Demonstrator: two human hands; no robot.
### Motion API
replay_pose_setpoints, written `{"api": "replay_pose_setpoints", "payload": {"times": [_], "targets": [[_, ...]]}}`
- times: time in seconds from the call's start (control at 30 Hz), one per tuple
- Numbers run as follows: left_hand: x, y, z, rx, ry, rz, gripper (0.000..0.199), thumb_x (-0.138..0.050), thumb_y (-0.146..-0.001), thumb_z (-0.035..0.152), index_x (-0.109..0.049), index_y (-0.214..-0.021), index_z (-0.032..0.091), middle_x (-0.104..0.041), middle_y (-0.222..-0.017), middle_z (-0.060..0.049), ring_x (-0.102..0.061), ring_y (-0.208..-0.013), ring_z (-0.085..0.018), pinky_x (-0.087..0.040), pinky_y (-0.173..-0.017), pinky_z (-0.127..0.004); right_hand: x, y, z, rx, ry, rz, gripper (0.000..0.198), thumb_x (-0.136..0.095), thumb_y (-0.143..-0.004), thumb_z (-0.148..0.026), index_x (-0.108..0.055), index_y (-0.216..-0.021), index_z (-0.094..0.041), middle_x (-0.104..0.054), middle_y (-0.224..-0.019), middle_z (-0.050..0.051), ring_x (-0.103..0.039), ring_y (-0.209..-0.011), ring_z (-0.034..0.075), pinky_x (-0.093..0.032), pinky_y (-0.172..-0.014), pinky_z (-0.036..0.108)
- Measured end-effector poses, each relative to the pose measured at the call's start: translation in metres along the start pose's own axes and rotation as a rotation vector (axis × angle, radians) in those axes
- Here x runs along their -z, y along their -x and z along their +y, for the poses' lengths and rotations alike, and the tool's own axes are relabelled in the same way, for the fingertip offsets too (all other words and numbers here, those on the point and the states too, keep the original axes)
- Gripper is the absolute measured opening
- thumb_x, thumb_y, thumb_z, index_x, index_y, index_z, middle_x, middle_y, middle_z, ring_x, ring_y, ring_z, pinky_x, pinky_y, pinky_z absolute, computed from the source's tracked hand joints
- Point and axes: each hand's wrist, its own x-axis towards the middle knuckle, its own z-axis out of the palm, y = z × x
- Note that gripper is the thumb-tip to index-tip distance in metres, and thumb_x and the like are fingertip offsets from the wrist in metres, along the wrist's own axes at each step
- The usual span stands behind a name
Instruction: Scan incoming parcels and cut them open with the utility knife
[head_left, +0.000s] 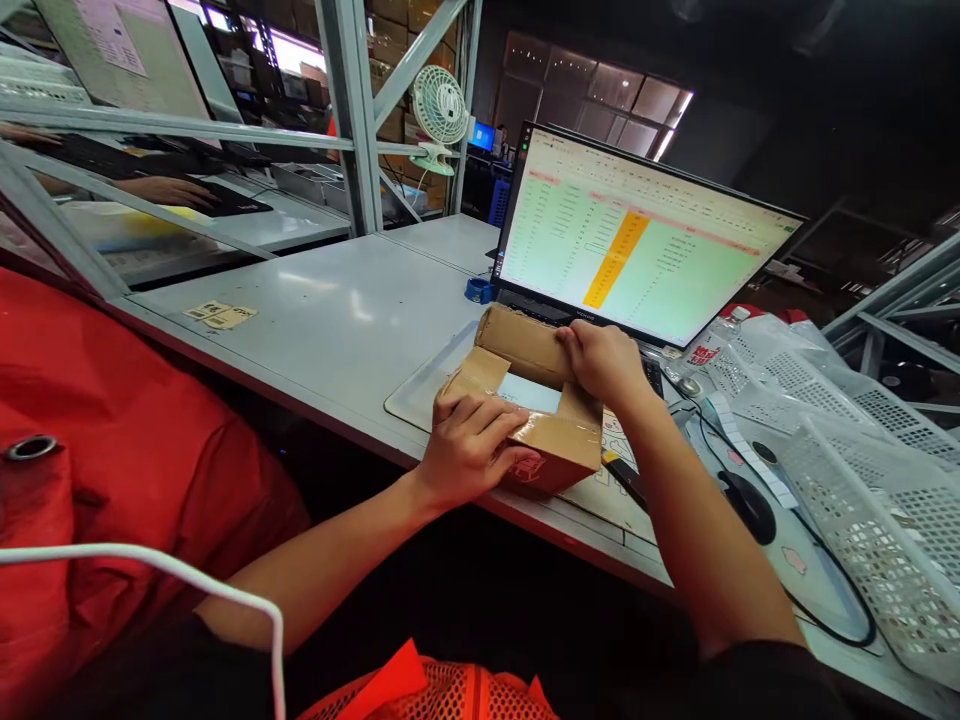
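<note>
A small brown cardboard box stands at the table's front edge, its far flap raised and something white showing through the gap between the flaps. My left hand is closed on the near left corner, fingers over the top and thumb against the front side. With my right hand I pinch the raised far flap at its right end. Partly under my right forearm lies a dark cutter-like tool with a yellow end, just right of the box.
Behind the box stands a monitor showing a spreadsheet. To the right are a black mouse, cables, a bottle and white plastic baskets. Red fabric hangs at left. Beyond the metal frame, another person's hand rests.
</note>
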Motion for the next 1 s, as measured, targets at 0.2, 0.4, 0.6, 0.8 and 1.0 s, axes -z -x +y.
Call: {"api": "replay_pose_setpoints", "payload": {"times": [0.2,0.4,0.6,0.8,1.0], "targets": [[0.029,-0.05,-0.013,-0.079,0.023,-0.386,0.038,-0.054,-0.11,0.049,-0.077,-0.115,0.019,-0.077,-0.114,-0.008,-0.066,-0.107,-0.027,-0.047,-0.094,-0.042,-0.029,-0.041,0.023,-0.039,-0.396,-0.313,0.058,-0.043,-0.11,-0.055,-0.069,-0.076,-0.016,-0.07,-0.08,0.006,-0.056,-0.073,0.018,-0.036,-0.067,0.029],[0.021,-0.088,-0.026,0.001,-0.026,-0.407,0.041,-0.045,-0.111,0.039,-0.073,-0.089,0.018,-0.074,-0.089,-0.008,-0.067,-0.087,-0.024,-0.049,-0.073,-0.035,-0.03,-0.037,0.021,-0.033,-0.437,-0.299,0.055,-0.046,-0.108,-0.053,-0.065,-0.07,-0.017,-0.064,-0.073,0.004,-0.051,-0.069,0.016,-0.035,-0.067,0.029],[0.05,-0.047,0.004,-0.198,-0.051,-0.011,0.038,-0.053,-0.107,0.027,-0.054,-0.069,0.022,-0.057,-0.063,0.0,-0.053,-0.059,-0.017,-0.038,-0.059,-0.033,-0.03,-0.036,0.019,-0.05,-0.455,-0.293,0.056,-0.046,-0.107,-0.054,-0.057,-0.064,-0.019,-0.06,-0.069,0.003,-0.047,-0.067,0.016,-0.034,-0.066,0.031],[0.073,-0.068,-0.009,-0.072,0.083,-0.651,0.025,-0.056,-0.102,0.035,-0.072,-0.12,0.031,-0.071,-0.076,-0.001,-0.064,-0.061,-0.023,-0.046,-0.065,-0.034,-0.03,-0.036,0.019,-0.032,-0.465,-0.3,0.055,-0.047,-0.107,-0.053,-0.062,-0.066,-0.018,-0.066,-0.074,0.005,-0.05,-0.068,0.017,-0.035,-0.067,0.031],[0.025,-0.138,-0.038,-0.147,0.159,-0.944,0.062,-0.088,-0.064,0.042,-0.074,-0.124,0.029,-0.077,-0.108,-0.008,-0.07,-0.094,-0.033,-0.052,-0.087,-0.04,-0.031,-0.034,0.021,-0.007,-0.458,-0.251,0.052,-0.048,-0.108,-0.05,-0.074,-0.078,-0.016,-0.072,-0.08,0.007,-0.055,-0.074,0.018,-0.037,-0.068,0.029]]}}
